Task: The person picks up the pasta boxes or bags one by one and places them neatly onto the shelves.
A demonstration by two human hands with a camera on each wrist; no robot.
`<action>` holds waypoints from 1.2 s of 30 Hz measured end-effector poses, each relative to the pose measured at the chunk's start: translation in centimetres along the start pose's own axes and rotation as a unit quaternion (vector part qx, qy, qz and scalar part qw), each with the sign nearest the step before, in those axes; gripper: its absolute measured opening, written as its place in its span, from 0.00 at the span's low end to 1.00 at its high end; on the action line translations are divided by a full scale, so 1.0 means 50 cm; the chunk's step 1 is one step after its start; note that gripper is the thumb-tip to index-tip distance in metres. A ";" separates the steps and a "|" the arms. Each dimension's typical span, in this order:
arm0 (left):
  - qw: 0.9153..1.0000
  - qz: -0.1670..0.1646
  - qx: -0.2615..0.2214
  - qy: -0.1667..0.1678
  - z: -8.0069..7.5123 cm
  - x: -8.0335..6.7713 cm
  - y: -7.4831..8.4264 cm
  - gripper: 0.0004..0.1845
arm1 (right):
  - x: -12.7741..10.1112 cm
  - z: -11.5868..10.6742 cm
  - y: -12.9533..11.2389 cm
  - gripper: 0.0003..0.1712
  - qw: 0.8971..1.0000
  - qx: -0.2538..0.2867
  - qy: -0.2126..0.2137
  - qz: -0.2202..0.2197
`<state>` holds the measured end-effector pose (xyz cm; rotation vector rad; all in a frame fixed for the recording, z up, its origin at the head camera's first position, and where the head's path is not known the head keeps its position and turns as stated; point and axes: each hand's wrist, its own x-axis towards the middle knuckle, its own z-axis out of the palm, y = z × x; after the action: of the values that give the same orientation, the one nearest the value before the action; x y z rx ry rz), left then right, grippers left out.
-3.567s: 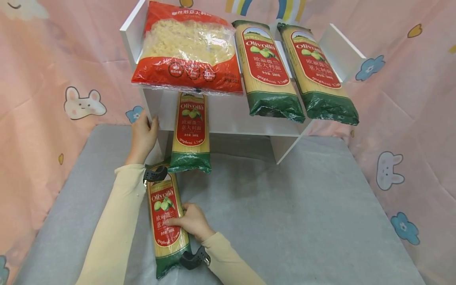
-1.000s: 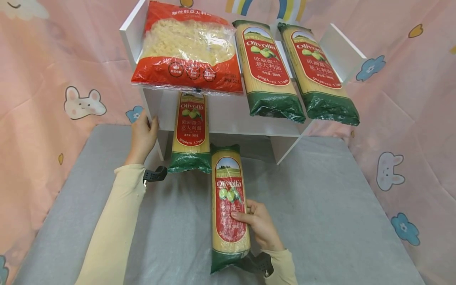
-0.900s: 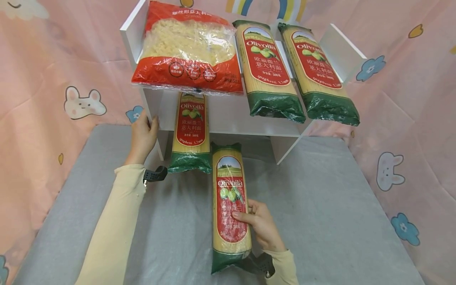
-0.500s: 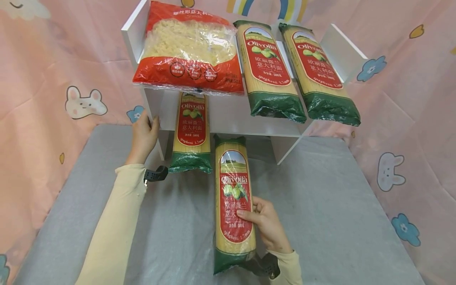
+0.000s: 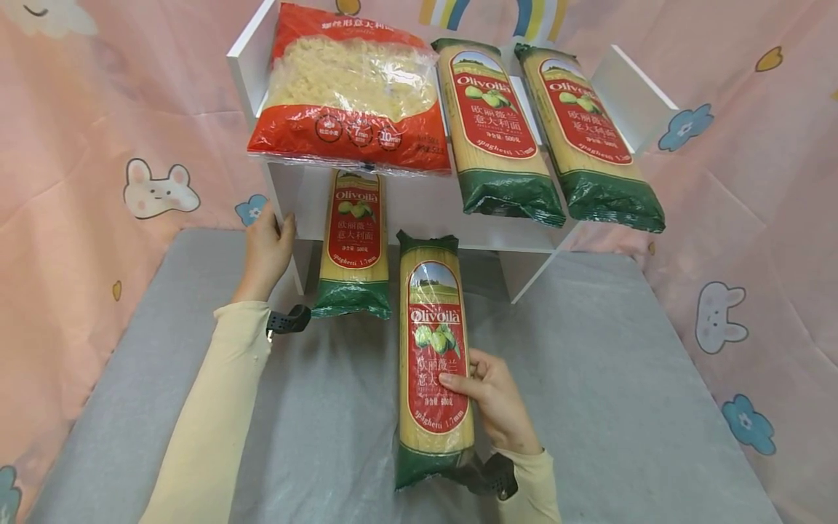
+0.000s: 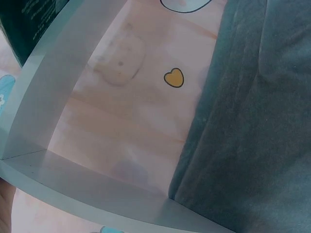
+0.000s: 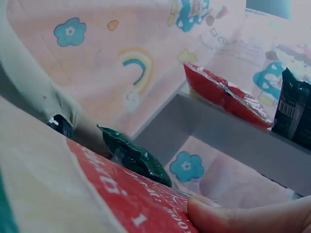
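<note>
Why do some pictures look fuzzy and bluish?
Head view: bright, sharp, with glare on the macaroni bag. Right wrist view: very close, so the spaghetti packet and a fingertip blur, with a bluish tint. Left wrist view: dim, soft, the shelf bluish.

We see a pink cartoon curtain (image 5: 98,109) filling the upper frame, and a grey cloth (image 5: 589,378) covers the lower half.

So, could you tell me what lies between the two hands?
In the head view, only bare grey mat separates the left hand from the right hand.
</note>
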<state>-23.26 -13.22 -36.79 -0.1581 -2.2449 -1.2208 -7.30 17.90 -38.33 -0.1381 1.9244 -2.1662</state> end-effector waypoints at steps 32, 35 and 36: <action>1.000 0.003 -0.008 0.000 0.001 0.001 -0.005 0.09 | 0.174 0.015 -0.080 0.17 0.996 0.001 0.085 0.005; 1.000 0.000 -0.005 -0.001 0.000 0.001 -0.006 0.09 | 0.201 0.013 -0.093 0.17 0.996 0.002 0.090 0.009; 1.000 -0.001 -0.005 -0.003 0.000 0.001 -0.006 0.09 | 0.209 0.012 -0.098 0.18 0.996 0.000 0.091 0.012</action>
<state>-23.44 -13.38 -36.98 -0.1625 -2.2454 -1.2337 -17.83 15.32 -34.35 0.0866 2.0104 -2.2314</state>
